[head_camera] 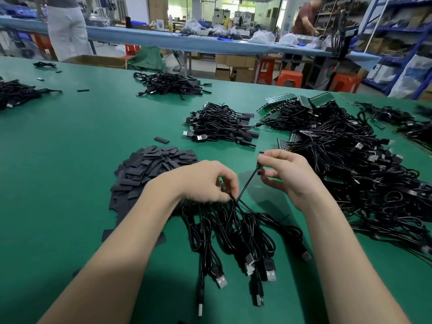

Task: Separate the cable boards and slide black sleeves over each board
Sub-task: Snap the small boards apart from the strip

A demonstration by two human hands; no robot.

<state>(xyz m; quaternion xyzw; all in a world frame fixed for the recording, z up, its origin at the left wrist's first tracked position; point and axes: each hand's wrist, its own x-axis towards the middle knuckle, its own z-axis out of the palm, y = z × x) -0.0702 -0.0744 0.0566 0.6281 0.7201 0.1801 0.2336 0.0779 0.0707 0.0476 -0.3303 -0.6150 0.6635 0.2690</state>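
Sleeve pile (154, 169) and cable heaps (350, 160) flank both hands (245, 181).

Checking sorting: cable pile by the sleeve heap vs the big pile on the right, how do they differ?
The middle cable pile is small, with black sleeves on its cable ends. The right cable pile is much larger, sprawling, with bare green board strips showing. The middle one lies beyond the sleeve heap; the right one beyond the right hand. Both are black USB cables.

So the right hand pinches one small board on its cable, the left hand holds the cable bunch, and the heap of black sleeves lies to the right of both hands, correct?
Not quite: the head view shows the heap of black sleeves left of both hands, beyond the left hand. The rest holds: the right hand pinches the small board.
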